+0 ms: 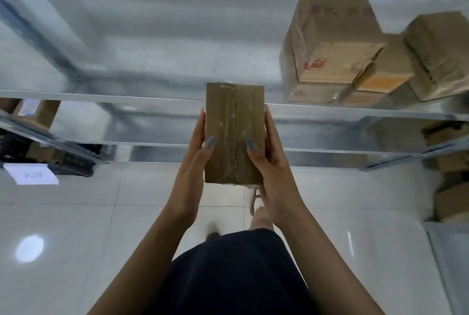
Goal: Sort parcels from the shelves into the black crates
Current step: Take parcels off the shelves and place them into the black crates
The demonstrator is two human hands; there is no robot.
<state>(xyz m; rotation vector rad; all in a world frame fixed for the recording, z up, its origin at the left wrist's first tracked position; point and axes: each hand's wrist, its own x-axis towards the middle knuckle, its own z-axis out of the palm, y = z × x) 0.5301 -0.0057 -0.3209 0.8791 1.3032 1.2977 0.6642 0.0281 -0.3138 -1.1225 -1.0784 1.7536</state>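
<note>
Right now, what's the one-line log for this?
parcel: taped, off shelf | left hand: holds parcel | right hand: holds parcel | black crate: lower left

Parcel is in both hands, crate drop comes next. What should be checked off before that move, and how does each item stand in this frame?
1. Two-handed hold: ok. The left hand and right hand grip the parcel by its long sides, thumbs on top.
2. Parcel off the shelf: ok. It hides part of the shelf rim, so it is in front of it.
3. Destination readable on the parcel: not ok. The face in view shows only tape.
4. Target in view: ok. A black crate sits low on the left.
5. Crate sign matches: cannot tell. The writing on its paper sign is too blurred to read.
</note>
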